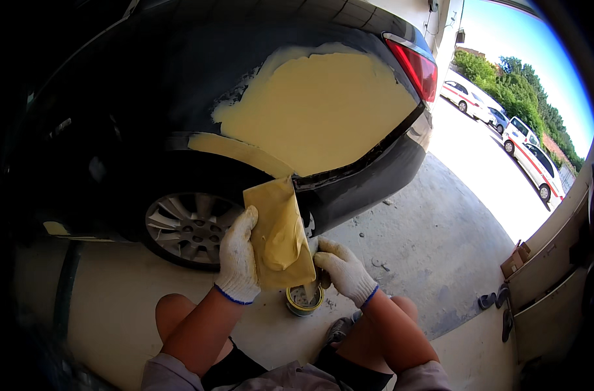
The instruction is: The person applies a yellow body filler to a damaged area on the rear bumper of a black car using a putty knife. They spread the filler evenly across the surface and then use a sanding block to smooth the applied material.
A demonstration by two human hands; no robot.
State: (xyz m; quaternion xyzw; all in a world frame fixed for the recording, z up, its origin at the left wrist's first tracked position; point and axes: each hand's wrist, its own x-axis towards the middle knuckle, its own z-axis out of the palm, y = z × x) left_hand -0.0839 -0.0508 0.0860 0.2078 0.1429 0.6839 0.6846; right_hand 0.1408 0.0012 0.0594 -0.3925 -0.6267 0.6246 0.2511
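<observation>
Forearms point(202, 335) reach forward: left hand point(238, 254) clasps a board point(264, 225), likely to carry paste point(284, 244); right hand point(348, 270) apparently pinches a scraper point(310, 290) (mostly hidden).

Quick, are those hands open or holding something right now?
Left hand: closed, holding the yellow-smeared board.
Right hand: curled beside the board; what it grips, if anything, can't be told.

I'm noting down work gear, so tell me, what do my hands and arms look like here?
The left hand and right hand wear matching whitish gloves, each with a narrow blue edge at the wrist. The forearms are bare, and loose greyish sleeves show near the elbows.
</observation>
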